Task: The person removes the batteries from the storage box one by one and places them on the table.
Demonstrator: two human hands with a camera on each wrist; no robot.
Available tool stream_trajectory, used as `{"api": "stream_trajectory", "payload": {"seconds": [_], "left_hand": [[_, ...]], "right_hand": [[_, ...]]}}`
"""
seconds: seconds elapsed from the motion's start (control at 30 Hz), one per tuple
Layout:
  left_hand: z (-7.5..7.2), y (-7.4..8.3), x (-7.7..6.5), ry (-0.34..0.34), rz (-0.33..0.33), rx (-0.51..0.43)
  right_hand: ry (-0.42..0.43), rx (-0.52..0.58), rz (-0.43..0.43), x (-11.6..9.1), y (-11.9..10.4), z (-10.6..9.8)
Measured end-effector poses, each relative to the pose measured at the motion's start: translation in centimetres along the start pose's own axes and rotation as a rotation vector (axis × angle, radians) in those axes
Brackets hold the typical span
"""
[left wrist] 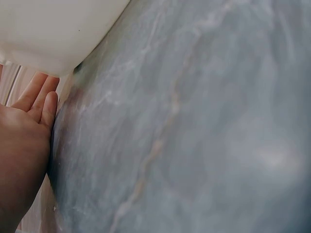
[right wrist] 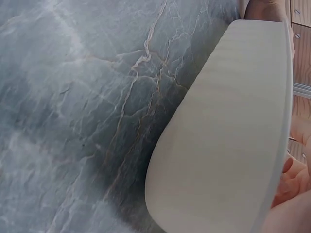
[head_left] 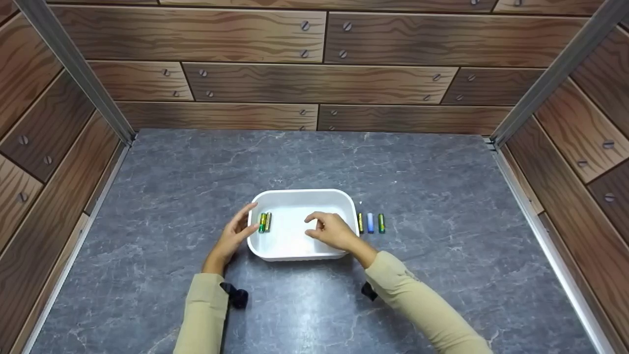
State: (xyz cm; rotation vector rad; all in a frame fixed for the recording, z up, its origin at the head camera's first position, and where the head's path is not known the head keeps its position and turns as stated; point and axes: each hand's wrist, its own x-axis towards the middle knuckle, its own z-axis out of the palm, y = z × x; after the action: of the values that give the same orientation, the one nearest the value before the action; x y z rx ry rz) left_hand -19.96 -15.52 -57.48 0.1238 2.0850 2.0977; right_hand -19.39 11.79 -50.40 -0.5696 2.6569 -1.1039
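A white rectangular plastic container (head_left: 303,251) with rounded corners stands on the table. Two AA-type batteries (head_left: 265,222), green and gold, lie side by side at its left end. My left hand (head_left: 234,237) is at the left rim, its thumb reaching toward the batteries; in the left wrist view, its fingers (left wrist: 36,97) extend close to the container's outer wall (left wrist: 58,34). Over the container's right half is my right hand (head_left: 334,231), thumb and index finger bent with a gap between them and nothing visible there. The right wrist view shows the container's wall (right wrist: 223,121) partly hiding that hand.
Three batteries stand in a row just right of the container: a black and gold one (head_left: 360,223), a blue one (head_left: 370,223) and a green one (head_left: 382,223). Grey marbled tabletop (head_left: 304,157) surrounds them. Wood-patterned walls (head_left: 314,83) rise behind and at both sides.
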Motion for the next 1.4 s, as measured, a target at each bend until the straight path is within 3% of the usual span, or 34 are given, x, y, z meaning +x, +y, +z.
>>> {"api": "stream_trajectory", "payload": {"seconds": [0.4,1.03,1.4], "left_hand": [[0.1,0.0,0.0,0.015,0.008,0.022],[0.1,-0.2,0.0,0.032,0.004,0.033],[0.0,-0.1,0.0,0.001,-0.003,0.003]], "right_hand": [[0.009,-0.059,0.044,1.6,-0.9,1.8],[-0.012,-0.028,0.126,4.1,-1.9,4.2],[-0.016,-0.001,0.16,5.3,-2.4,5.6]]}}
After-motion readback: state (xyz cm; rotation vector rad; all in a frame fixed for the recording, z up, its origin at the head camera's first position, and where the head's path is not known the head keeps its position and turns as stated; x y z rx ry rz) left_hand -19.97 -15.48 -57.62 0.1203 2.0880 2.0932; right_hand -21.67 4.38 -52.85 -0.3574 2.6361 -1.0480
